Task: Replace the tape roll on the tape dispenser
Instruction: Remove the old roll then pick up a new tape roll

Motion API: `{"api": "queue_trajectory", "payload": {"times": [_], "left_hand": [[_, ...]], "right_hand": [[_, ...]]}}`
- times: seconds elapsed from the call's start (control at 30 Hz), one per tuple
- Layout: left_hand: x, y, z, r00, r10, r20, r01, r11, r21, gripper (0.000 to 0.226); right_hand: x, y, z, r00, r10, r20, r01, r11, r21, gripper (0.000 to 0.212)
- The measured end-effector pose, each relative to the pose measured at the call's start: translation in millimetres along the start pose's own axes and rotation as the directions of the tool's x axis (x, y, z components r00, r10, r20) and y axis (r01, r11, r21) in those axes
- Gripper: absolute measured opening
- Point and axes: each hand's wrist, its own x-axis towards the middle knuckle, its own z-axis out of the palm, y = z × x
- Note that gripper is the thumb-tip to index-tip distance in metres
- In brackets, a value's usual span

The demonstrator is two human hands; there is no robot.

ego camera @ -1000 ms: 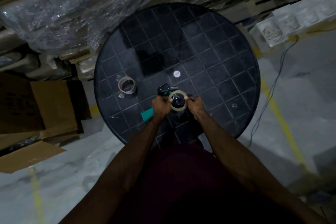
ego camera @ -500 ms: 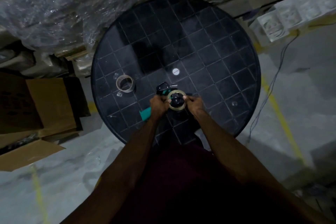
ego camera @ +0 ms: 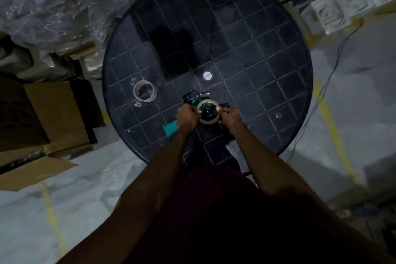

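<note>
A green and black tape dispenser point(ego camera: 171, 128) lies over the near part of the round black table point(ego camera: 278, 49). A thin, nearly used-up tape roll point(ego camera: 209, 121) sits around the dispenser's black hub. My left hand point(ego camera: 186, 117) grips the dispenser body and touches the roll's left side. My right hand point(ego camera: 230, 117) pinches the roll's right edge. A second, fuller tan tape roll point(ego camera: 144, 93) lies flat on the table to the left, apart from both hands.
A small white disc point(ego camera: 207, 75) marks the table's middle. Open cardboard boxes point(ego camera: 49, 118) stand on the floor at the left. Plastic-wrapped goods point(ego camera: 53, 2) rise behind the table. White cartons point(ego camera: 334, 10) and a cable point(ego camera: 321, 94) lie at the right.
Both hands keep their hold on the dispenser and the thin roll. The camera view has shifted slightly; nothing on the table has moved.
</note>
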Motion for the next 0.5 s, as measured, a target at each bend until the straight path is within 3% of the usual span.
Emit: {"api": "queue_trajectory", "payload": {"times": [0.3,0.5], "left_hand": [[9.3,-1.9,6.0,1.000,0.009,0.007,-0.009,0.999,0.036,0.031],[12.9,-0.5,8.5,1.000,-0.027,0.003,0.027,0.999,0.021,0.032]], "right_hand": [[35.1,28.7,1.6,1.000,0.025,0.001,-0.025,0.991,-0.132,0.025],[49.5,41.2,2.6,0.998,0.061,0.002,-0.061,0.992,-0.107,0.019]]}}
